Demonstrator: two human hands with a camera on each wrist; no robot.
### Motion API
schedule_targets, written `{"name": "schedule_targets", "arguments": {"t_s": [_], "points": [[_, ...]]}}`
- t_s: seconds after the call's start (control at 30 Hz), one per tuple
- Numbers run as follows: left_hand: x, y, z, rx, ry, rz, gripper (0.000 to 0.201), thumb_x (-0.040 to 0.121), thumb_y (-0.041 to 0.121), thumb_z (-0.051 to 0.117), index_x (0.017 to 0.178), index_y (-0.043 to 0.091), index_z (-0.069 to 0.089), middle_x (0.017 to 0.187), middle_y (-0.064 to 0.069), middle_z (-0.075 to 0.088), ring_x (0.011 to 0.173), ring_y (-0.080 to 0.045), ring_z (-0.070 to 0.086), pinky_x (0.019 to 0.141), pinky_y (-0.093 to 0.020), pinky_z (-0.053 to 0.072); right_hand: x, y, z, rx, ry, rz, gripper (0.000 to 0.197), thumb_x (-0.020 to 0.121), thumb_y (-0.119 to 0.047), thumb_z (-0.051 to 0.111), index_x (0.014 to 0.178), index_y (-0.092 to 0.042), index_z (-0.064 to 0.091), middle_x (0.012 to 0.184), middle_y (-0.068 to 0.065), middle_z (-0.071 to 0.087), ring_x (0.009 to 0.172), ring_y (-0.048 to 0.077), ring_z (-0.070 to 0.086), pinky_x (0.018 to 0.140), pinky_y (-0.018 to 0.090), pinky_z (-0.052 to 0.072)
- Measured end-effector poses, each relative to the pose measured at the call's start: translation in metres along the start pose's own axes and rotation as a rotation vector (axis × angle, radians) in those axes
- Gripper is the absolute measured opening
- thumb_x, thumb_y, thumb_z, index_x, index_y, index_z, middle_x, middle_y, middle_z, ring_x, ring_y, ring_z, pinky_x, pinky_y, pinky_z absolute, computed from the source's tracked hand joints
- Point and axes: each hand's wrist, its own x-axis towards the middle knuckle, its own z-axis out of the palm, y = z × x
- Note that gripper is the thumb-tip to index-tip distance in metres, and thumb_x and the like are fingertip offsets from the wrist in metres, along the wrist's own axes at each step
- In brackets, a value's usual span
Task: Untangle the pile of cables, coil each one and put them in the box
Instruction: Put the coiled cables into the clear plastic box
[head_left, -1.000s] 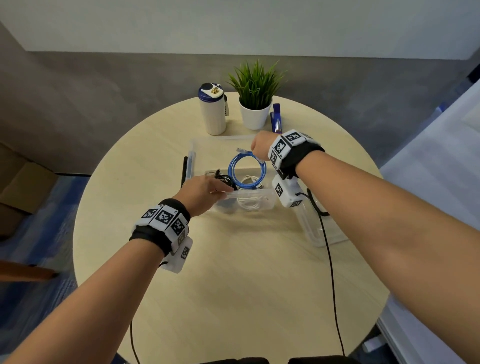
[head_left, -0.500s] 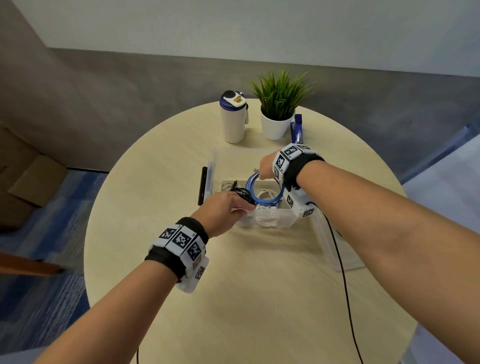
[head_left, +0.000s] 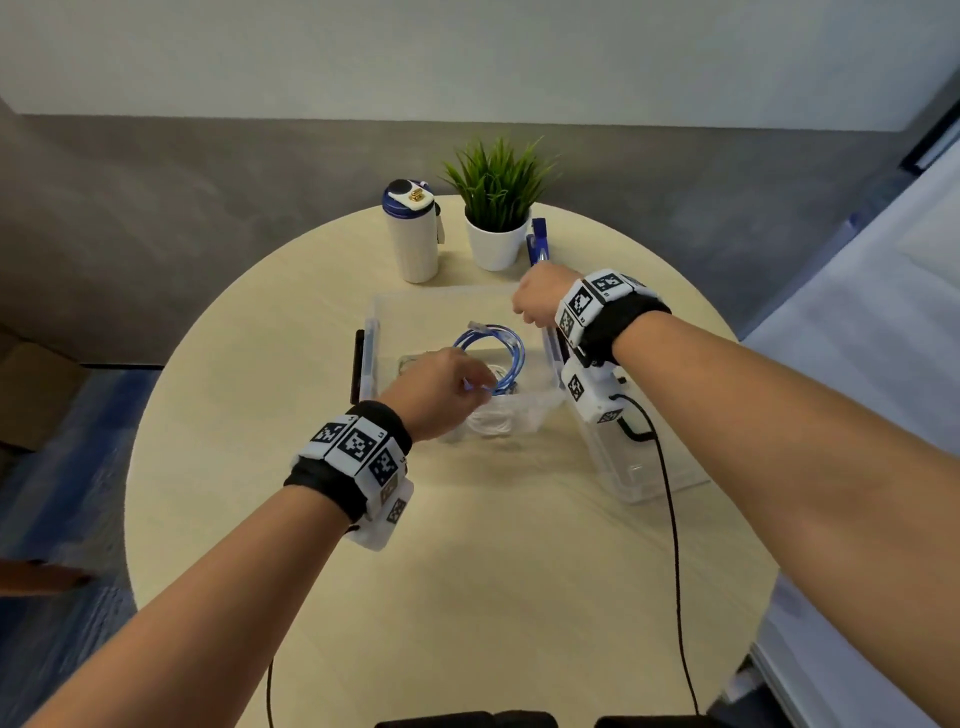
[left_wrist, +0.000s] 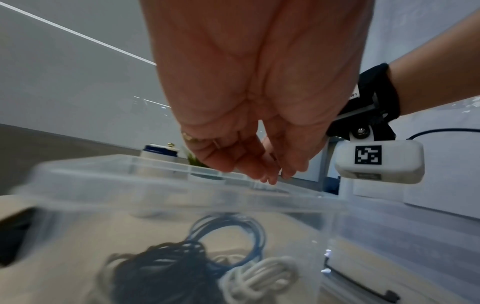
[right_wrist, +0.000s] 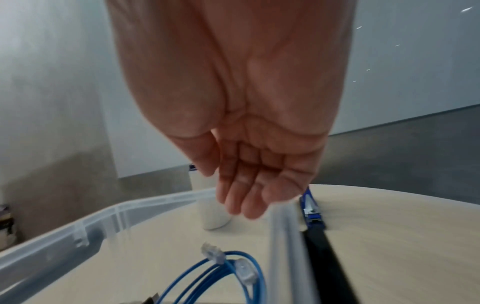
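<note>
A clear plastic box (head_left: 372, 343) stands mid-table. Inside lie a coiled blue cable (head_left: 506, 345), a white coil (head_left: 491, 421) and a black bundle (left_wrist: 161, 267). The blue cable (right_wrist: 215, 275) rests flat with its clear plug up. My left hand (head_left: 467, 380) hovers over the box's near left part, its fingers loosely curled and holding nothing (left_wrist: 270, 172). Over the box's far right corner my right hand (head_left: 524, 306) hangs relaxed and empty (right_wrist: 241, 205), just above the rim (right_wrist: 78, 230).
The box's clear lid (head_left: 649, 478) lies right of the box under my right wrist. At the table's far edge stand a white bottle (head_left: 413, 234), a potted plant (head_left: 496, 208) and a blue object (head_left: 537, 239). A black strip (head_left: 358, 364) lies left of the box.
My right hand lowered the blue coil into the box, let go and rose to the far right corner. My left hand moved from the near rim to just above the box.
</note>
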Motion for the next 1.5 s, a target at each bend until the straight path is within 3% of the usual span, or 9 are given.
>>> {"name": "schedule_targets", "arguments": {"t_s": [0.1,0.23,0.47,0.7,0.87,0.97,1.07,1.37,1.5], "points": [[0.007,0.034,0.011,0.006,-0.024,0.088,0.017,0.089,0.017,0.062,0.1,0.012,0.073,0.082,0.006,0.052,0.073,-0.01,0.05,0.061,-0.002,0.031,-0.014,0.041,-0.001,0.127,0.097,0.091,0.029,0.091,-0.013,0.045,0.109,0.0,0.064,0.11,0.017,0.066,0.095,0.03,0.062,0.066,0.029,0.043],[0.015,0.068,0.04,-0.028,-0.16,0.132,0.019,0.09,0.017,0.06,0.105,0.012,0.071,0.091,0.0,0.069,0.086,-0.017,0.062,0.074,-0.019,0.043,-0.041,0.101,0.019,0.236,0.116,0.244,0.024,0.09,-0.014,0.049,0.096,0.001,0.066,0.094,0.016,0.069,0.088,0.033,0.066,0.075,0.034,0.051],[0.036,0.084,0.12,-0.03,-0.348,-0.045,0.036,0.093,0.023,0.056,0.126,0.01,0.057,0.12,-0.009,0.063,0.108,-0.023,0.058,0.09,-0.025,0.042,-0.072,0.178,0.078,0.168,0.014,0.452,0.031,0.088,-0.014,0.05,0.058,-0.008,0.044,0.059,0.007,0.046,0.053,0.022,0.042,0.053,0.026,0.035],[0.058,0.072,0.168,-0.153,-0.3,-0.472,0.051,0.089,0.034,0.058,0.126,0.002,0.046,0.125,-0.017,0.053,0.112,-0.033,0.053,0.093,-0.039,0.046,-0.081,0.201,0.118,0.191,-0.049,0.473,0.019,0.088,-0.015,0.052,0.07,-0.007,0.053,0.09,0.01,0.062,0.078,0.03,0.057,0.08,0.034,0.048],[0.062,0.079,0.182,-0.866,-0.132,-0.772,0.057,0.087,0.028,0.065,0.13,0.001,0.041,0.13,-0.022,0.049,0.111,-0.034,0.055,0.086,-0.038,0.05,-0.086,0.202,0.113,0.332,0.005,0.522,0.035,0.09,-0.015,0.054,0.122,0.001,0.056,0.125,0.019,0.057,0.116,0.035,0.054,0.076,0.029,0.035],[0.064,0.076,0.185,-1.131,-0.067,-0.836,0.058,0.088,0.02,0.065,0.136,0.0,0.039,0.139,-0.026,0.041,0.114,-0.036,0.054,0.072,-0.033,0.046,-0.086,0.204,0.109,0.361,0.0,0.539,0.03,0.091,-0.015,0.053,0.115,0.001,0.059,0.125,0.017,0.057,0.116,0.035,0.054,0.079,0.028,0.037],[0.065,0.08,0.183,-1.224,-0.067,-0.818,0.049,0.091,0.015,0.061,0.134,0.003,0.04,0.124,-0.018,0.055,0.099,-0.029,0.059,0.078,-0.037,0.05,-0.069,0.216,0.122,0.219,-0.109,0.529,0.015,0.089,-0.011,0.049,0.082,-0.003,0.06,0.116,0.016,0.063,0.102,0.038,0.06,0.091,0.042,0.05],[0.069,0.123,0.16,-1.223,-0.142,-0.492,0.012,0.098,0.006,0.045,0.1,0.015,0.037,0.107,-0.007,0.055,0.095,-0.025,0.06,0.072,-0.033,0.049,-0.087,0.201,0.108,0.78,0.241,0.706,0.043,0.099,-0.018,0.036,0.137,0.002,0.039,0.139,0.022,0.045,0.126,0.036,0.045,0.098,0.037,0.039],[0.069,0.119,0.146,-1.225,0.003,-0.355,0.008,0.099,0.008,0.041,0.105,0.012,0.039,0.114,-0.006,0.059,0.099,-0.019,0.064,0.075,-0.031,0.051,-0.088,0.181,0.092,1.269,0.534,0.798,0.054,0.092,-0.039,0.048,0.13,-0.002,0.035,0.122,0.019,0.053,0.094,0.037,0.061,0.085,0.05,0.054]]}}
